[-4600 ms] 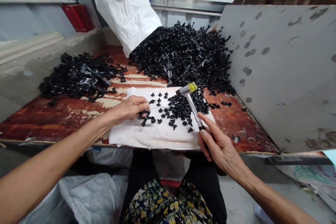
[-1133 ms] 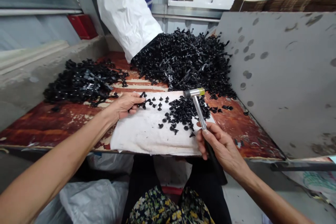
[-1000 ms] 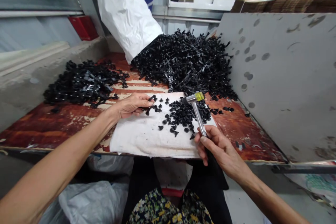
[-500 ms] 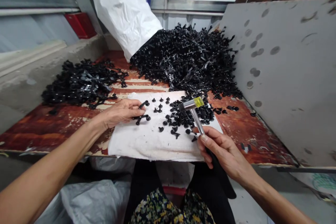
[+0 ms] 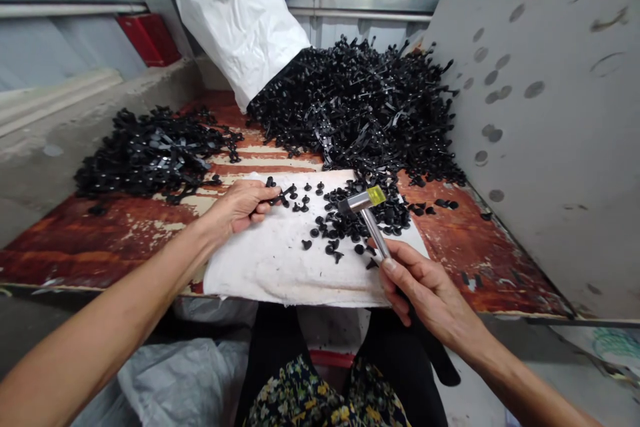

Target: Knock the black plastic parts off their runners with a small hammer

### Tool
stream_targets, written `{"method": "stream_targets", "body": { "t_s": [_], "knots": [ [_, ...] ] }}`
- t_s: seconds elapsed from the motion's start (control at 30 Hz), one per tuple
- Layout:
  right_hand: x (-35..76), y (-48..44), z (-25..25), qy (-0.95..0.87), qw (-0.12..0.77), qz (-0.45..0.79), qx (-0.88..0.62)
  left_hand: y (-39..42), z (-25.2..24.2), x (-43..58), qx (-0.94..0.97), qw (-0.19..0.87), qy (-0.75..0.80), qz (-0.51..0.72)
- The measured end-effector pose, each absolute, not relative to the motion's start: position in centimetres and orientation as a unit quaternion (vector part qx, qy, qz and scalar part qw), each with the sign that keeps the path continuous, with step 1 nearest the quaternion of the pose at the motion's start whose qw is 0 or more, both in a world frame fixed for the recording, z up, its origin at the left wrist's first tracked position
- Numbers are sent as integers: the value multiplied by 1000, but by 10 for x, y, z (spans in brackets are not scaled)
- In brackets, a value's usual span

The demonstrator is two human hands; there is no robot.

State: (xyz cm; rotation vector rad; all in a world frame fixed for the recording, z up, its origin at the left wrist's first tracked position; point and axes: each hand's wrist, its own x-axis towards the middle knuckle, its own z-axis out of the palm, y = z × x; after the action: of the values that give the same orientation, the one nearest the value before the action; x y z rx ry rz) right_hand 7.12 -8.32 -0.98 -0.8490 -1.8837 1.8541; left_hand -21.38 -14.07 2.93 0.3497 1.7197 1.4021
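My left hand (image 5: pixel 240 205) rests on a white cloth (image 5: pixel 280 267) and pinches a black plastic sprue piece (image 5: pixel 278 195) at the cloth's upper left. My right hand (image 5: pixel 425 290) grips the black handle of a small hammer (image 5: pixel 367 217). Its metal head with a yellow tip hovers over a heap of small loose black parts (image 5: pixel 360 217) on the cloth. More single black parts lie scattered between the two hands.
A big pile of black sprues (image 5: pixel 360 107) spills from a white sack (image 5: pixel 235 13) at the back of the worn red board (image 5: pixel 100 233). A second black pile (image 5: pixel 150 153) lies at left. A grey panel (image 5: pixel 550 140) stands upright on the right.
My left hand has lifted the sprue piece and drawn it up toward the cloth's upper left. The hammer in my right hand has stayed over the loose parts, shifting only slightly.
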Motion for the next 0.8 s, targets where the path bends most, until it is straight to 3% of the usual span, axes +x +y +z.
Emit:
{"method": "stream_targets", "body": {
  "t_s": [0.4,0.7,0.8],
  "knots": [
    [63,-86,-3,-684,181,643,-294,-148,35,-191,26,421,649,633],
    [-25,-87,22,-709,260,619,-217,-179,44,-136,70,476,544,687],
    [-33,-86,17,-737,292,578,-196,-194,39,-143,90,478,579,654]
  ]
}}
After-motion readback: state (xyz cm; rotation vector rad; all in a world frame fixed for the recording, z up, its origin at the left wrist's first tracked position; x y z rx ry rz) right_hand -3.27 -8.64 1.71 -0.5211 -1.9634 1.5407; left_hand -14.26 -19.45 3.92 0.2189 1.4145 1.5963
